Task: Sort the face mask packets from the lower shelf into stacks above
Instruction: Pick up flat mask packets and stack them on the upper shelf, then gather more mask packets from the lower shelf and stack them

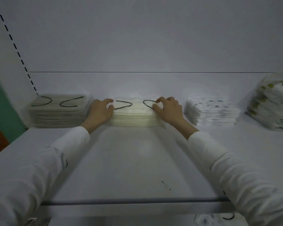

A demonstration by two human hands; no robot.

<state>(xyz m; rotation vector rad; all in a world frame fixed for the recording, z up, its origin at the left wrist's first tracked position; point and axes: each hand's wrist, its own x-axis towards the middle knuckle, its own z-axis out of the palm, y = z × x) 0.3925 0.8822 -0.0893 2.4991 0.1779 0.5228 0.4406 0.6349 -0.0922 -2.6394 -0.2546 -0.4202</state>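
A cream stack of face mask packets (pixel 134 116) with black ear loops on top stands in the middle of the upper shelf (pixel 129 160). My left hand (pixel 100 111) grips its left end and my right hand (pixel 168 110) grips its right end, fingers curled over the top packet. A grey-beige stack (pixel 59 111) stands to the left, a white patterned stack (pixel 214 113) to the right, and a green-printed stack (pixel 273 108) at the far right. Below the shelf edge, a patterned packet (pixel 214 219) shows on the lower shelf.
The shelf's back wall (pixel 145 46) rises close behind the stacks. A slotted upright (pixel 15 46) runs along the left. The shelf's front lip (pixel 129 201) crosses the view under my sleeves. A green wall (pixel 3 103) lies past the left end.
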